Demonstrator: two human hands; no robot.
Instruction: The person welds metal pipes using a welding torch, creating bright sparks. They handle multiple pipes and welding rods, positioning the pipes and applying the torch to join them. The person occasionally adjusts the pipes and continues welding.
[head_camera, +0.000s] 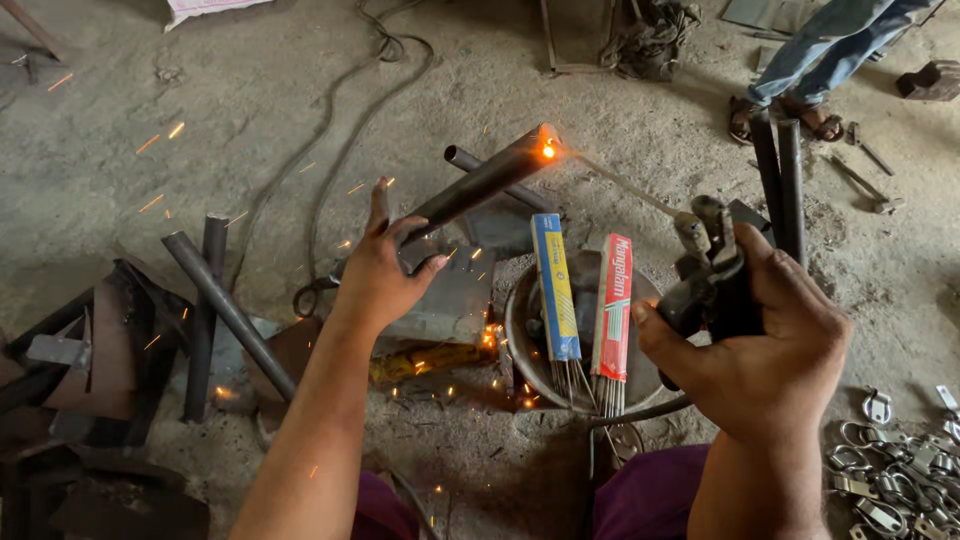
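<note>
1. Purple-clad knees (650, 495) sit lowest in view, on the concrete floor (250, 110).
2. Right hand (765, 345): fingers closed tight around a black welding holder (712, 275), which clamps a thin welding rod (625, 185).
3. Rod tip meets the upper end of a dark steel pipe (480, 185) at a glowing orange point (547, 151); sparks scatter over the floor to the left.
4. Left hand (380, 275): fingers wrapped around the lower part of that pipe, holding it tilted above the floor.
5. Between the hands, a round metal bowl (520, 345) holds a blue rod packet (555, 290) and a red rod packet (613, 305), standing just beside each other.
6. More pipes (215, 300) lie left of the left hand.
7. Metal clips (900, 480) lie heaped beside the right forearm.
8. Another person's sandalled feet (790, 115) stand well apart, top right.
</note>
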